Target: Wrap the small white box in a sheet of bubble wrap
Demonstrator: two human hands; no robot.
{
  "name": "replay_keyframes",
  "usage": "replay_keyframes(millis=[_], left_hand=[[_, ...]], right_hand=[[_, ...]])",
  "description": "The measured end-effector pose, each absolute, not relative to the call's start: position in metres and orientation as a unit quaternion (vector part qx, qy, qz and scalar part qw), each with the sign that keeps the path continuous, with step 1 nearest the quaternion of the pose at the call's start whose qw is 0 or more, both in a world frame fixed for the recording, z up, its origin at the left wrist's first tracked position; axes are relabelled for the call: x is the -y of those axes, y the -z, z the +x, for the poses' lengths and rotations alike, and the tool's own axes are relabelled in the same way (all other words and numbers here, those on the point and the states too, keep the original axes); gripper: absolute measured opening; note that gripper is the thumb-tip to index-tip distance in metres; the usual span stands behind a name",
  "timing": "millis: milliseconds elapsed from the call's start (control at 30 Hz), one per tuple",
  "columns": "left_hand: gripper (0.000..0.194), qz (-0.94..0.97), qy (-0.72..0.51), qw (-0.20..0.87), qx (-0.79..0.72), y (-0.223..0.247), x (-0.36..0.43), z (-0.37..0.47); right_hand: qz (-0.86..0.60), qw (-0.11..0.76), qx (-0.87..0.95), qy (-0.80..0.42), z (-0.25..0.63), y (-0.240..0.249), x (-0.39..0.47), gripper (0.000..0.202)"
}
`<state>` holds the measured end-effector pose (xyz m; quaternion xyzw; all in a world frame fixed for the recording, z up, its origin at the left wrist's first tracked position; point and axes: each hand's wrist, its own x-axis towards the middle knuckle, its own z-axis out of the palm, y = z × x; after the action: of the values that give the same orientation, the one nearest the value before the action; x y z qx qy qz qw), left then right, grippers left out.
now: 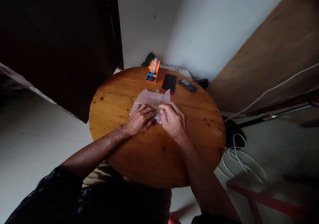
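A sheet of bubble wrap (151, 97) lies on the round wooden table in front of me, its near part crumpled and partly covered by my hands. My left hand (141, 118) rests flat on its near left part, fingers stretched out and pressing down. Beside it, my right hand (174, 119) is closed, thumb against the curled fingers, pinching the wrap at its near right part. Whether anything lies inside the wrap is hidden.
An orange tape dispenser (154, 70) stands at the table's far side. Right of it lie a phone with a red edge (169, 83) and a dark, blurred-out item (188, 85). White cable (240, 159) coils on the floor right of the wooden table (159, 157).
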<state>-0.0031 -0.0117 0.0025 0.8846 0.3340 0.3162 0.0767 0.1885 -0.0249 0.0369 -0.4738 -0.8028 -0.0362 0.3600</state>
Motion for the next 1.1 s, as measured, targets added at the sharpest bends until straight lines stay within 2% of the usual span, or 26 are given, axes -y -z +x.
replay_keyframes(millis=[200,300,367,500,600,733,900,1100], left_hand=[[0.028,0.860,-0.379,0.123,-0.318,0.002,0.002,-0.011],[0.027,0.828,-0.376,0.106,-0.403,0.004,-0.003,-0.017],[0.034,0.798,-0.342,0.084,-0.488,0.002,-0.004,-0.023],[0.061,0.733,-0.237,0.090,-0.631,-0.010,-0.004,-0.032],[0.066,0.694,-0.156,0.118,-0.693,-0.023,-0.003,-0.037],[0.053,0.668,-0.091,0.142,-0.725,-0.032,-0.004,-0.039],[0.038,0.661,-0.132,0.190,-0.714,-0.031,-0.006,-0.043],[0.022,0.628,-0.236,0.382,-0.636,-0.026,-0.007,-0.044]], right_hand=[[-0.449,0.298,0.842,-0.009,0.178,-0.025,0.025,0.018],[-0.444,0.270,0.855,-0.007,0.179,-0.025,0.024,0.017],[-0.440,0.250,0.863,0.003,0.180,-0.026,0.024,0.021],[-0.443,0.206,0.872,0.038,0.178,-0.027,0.027,0.029],[-0.468,0.159,0.867,0.066,0.172,-0.030,0.031,0.031],[-0.492,0.133,0.856,0.082,0.165,-0.032,0.035,0.032],[-0.484,0.150,0.858,0.089,0.166,-0.027,0.033,0.031],[-0.475,0.169,0.859,0.091,0.168,-0.024,0.031,0.029]])
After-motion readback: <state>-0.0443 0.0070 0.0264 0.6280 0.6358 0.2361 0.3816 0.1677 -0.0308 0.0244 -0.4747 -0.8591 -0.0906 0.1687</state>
